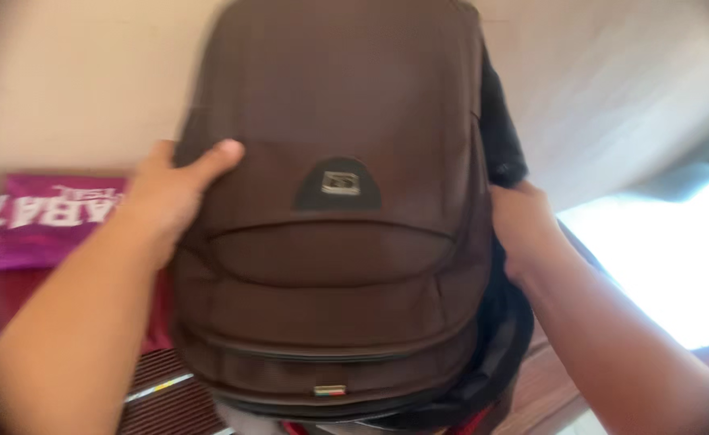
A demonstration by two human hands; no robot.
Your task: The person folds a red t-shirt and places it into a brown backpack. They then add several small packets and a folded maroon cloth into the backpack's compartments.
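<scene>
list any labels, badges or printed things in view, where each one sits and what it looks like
Metal badge: centre front of the brown backpack, small silver rectangle on a dark arched patch.
Small tag: bottom edge of the backpack front, tiny striped rectangle.
Magenta cloth: left, behind the left hand, with large white printing.
</scene>
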